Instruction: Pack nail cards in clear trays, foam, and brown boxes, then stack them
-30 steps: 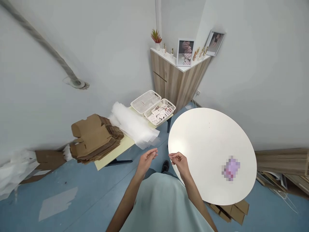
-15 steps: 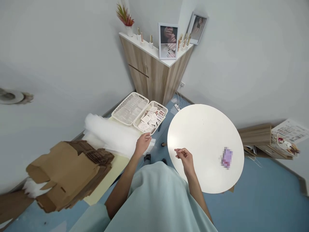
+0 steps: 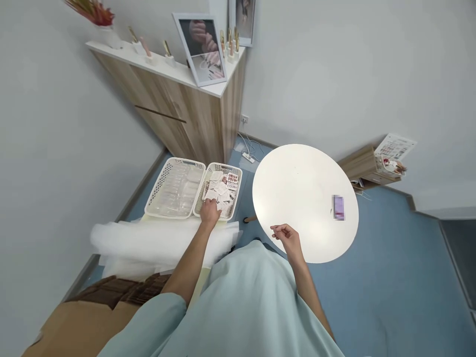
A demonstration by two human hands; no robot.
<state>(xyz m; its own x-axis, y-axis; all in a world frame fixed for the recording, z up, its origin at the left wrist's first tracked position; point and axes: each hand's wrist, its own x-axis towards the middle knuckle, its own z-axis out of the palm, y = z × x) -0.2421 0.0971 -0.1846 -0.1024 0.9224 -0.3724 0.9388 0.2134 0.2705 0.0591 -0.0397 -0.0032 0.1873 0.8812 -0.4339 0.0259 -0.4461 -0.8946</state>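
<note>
My left hand (image 3: pixel 210 213) reaches over the near rim of the smaller white basket (image 3: pixel 238 191), fingers bent down at the small white cards (image 3: pixel 219 191) inside. Its thumb stands apart from the fingers, and I see nothing held; the fingertips are partly hidden. Some packs in this basket show rows of reddish nail-like pieces (image 3: pixel 232 178). Over the near left edge of the round white table (image 3: pixel 297 183) hovers my right hand (image 3: pixel 288 238), its fingers curled together with nothing visible in them.
Left of the small basket is a larger basket (image 3: pixel 149 198) of clear plastic packs (image 3: pixel 182 188). A white foam roll (image 3: pixel 148 240) and folded brown cardboard (image 3: pixel 85 322) lie nearer. A blurred purple item (image 3: pixel 338 207) rests on the table. A wooden cabinet (image 3: pixel 201 119) fills the corner behind.
My left hand has moved forward from beside the small basket to over its contents. My right hand keeps much the same pose. The view has shifted, with the baskets and cabinet now appearing larger.
</note>
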